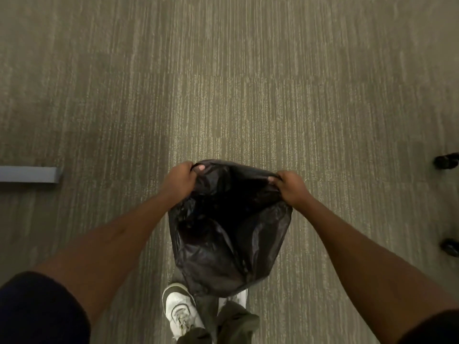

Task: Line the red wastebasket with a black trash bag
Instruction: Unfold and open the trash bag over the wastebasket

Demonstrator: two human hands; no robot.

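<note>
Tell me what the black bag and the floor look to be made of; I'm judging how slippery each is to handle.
The black trash bag looks like thin plastic film with a semi-gloss finish: it crinkles into soft folds with faint sheen, and bunches where the left hand and right hand grip its rim. The floor looks like low-pile carpet, matte, with streaked tan-grey fibres; tile seams seem faintly visible.

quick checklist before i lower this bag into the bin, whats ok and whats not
1. Left hand grips the rim of the black trash bag: ok.
2. Right hand grips the opposite rim: ok.
3. Bag mouth spread open: ok.
4. Bag body hangs free above the carpet: ok.
5. Red wastebasket in view to aim at: not ok, none visible.
6. Bag free of tears: cannot tell.
</note>
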